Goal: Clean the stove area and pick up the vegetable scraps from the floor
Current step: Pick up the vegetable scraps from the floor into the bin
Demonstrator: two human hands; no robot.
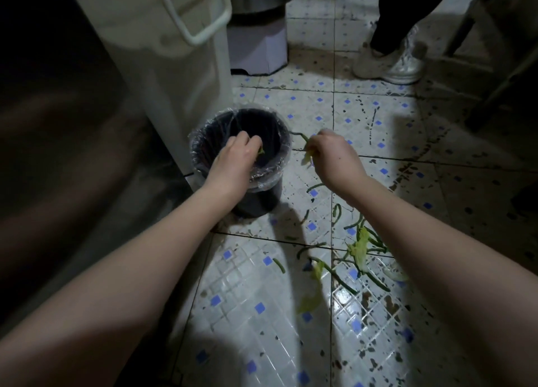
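- Centre of frame: left hand (233, 159) is held over the lined bin (263, 197), fingers curled, a small green scrap (261, 150) pinched at the tips.
- Just right of the bin rim: a bean stalk (300, 136) and a pale leaf (305, 159) are gripped in the right hand (334, 156), fingers closed round them.
- Lower right: more scraps (359, 248) are scattered on the tiled floor (378, 118), thin stalks and limp leaves.
- Handling, as judged: light, soft, probably damp. Leaves are expected to tear, stalks to bend.
- Stalks are best taken mid-length, leaves bunched at the rib.
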